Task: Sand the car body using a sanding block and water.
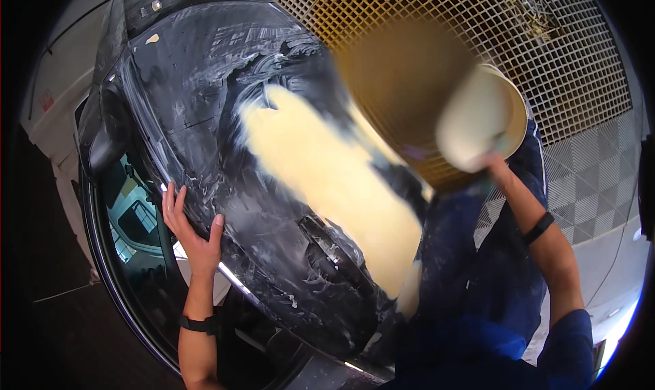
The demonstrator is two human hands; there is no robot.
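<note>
My left hand (194, 243) rests with its fingers spread on the upper edge of a dark car door (239, 206), beside the window. A long cream-yellow patch, seemingly filler (334, 185), runs along the door panel, with pale smears around it. The door handle (334, 253) lies next to this patch. My right hand (488, 163) is at the near edge of a cream bucket (520, 113) and is smeared by motion. Its fingers and anything in them cannot be made out. Whitish contents (474, 117) show inside the bucket, also blurred.
The side mirror (106, 134) juts out at the far left, above the window glass (136, 219). A large brown blurred shape (406, 83) lies left of the bucket. Floor grating (566, 55) spreads behind, with grey patterned tiles (593, 171) at right. My dark blue trouser leg (512, 253) stands close to the door.
</note>
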